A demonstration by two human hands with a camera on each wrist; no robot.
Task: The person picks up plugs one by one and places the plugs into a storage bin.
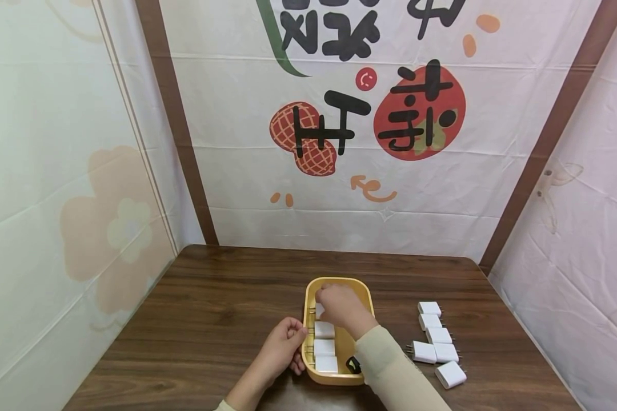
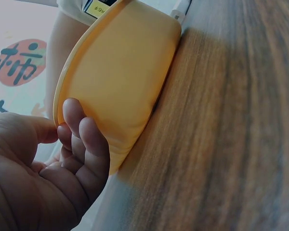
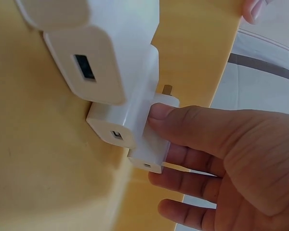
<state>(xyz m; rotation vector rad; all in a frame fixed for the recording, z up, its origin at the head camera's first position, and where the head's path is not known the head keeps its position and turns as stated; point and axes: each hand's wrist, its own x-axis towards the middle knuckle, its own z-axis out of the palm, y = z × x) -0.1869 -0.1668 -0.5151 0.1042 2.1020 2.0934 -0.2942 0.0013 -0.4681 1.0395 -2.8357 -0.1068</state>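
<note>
**Chargers going into the yellow tray, row partly filled**

The person is standing at the wooden surface [image 1: 211, 319], working over a yellow tray [image 1: 362, 297] near the front edge. Three white chargers [image 1: 325, 347] are already lying in a line along the tray's left side, and a fourth charger [image 3: 151, 144] is being set down at the far end of that line. The right half of the tray is showing bare yellow, apart from a small dark item at the near corner that I cannot identify. Five more chargers [image 1: 439, 341] are waiting in a loose cluster on the surface to the right of the tray, well apart from it. My judgement: a bit under half the lot is in, with the outside cluster left to go.

The right hand [image 1: 339, 305] is reaching into the far end of the tray, sleeve lying across its near right corner. Its grip is pinching the fourth charger, thumb on one flat face and fingers curled beneath, prongs pointing toward the tray wall.

The left hand [image 1: 285, 342] is resting against the tray's outer left wall, fingers loosely curled, thumb tip at the rim. It is steadying rather than clasping, as far as the left wrist view is showing.
</note>
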